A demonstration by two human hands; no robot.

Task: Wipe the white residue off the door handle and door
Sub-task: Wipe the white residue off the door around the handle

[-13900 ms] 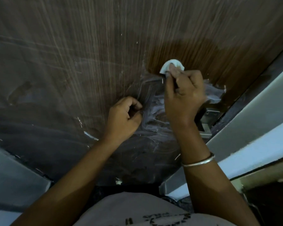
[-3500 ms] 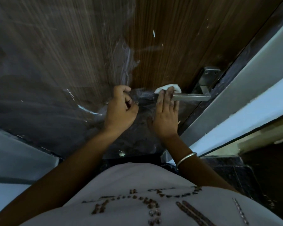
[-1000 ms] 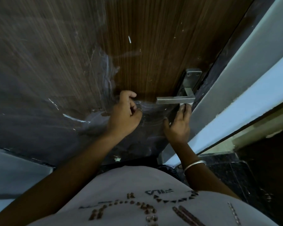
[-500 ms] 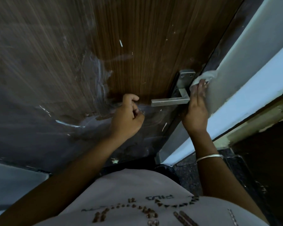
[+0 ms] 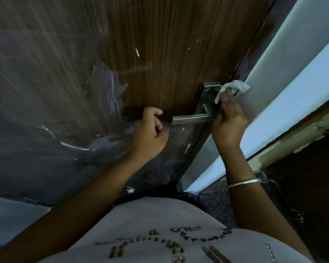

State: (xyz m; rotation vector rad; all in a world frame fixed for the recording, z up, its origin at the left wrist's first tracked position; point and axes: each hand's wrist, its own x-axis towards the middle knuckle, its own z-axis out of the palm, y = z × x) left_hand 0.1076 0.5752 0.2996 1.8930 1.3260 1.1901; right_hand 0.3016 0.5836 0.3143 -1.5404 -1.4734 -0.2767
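From the head view, my right hand grips a crumpled white cloth and presses it at the right edge of the steel backplate, just above the lever handle. I judge I'm on the handle-cleaning step. My left hand sits curled against the door, left of the lever's tip (whether it pinches anything, I cannot tell in this dim light). White residue streaks the wood at left, so next the cloth should probably cross over there with firm strokes.
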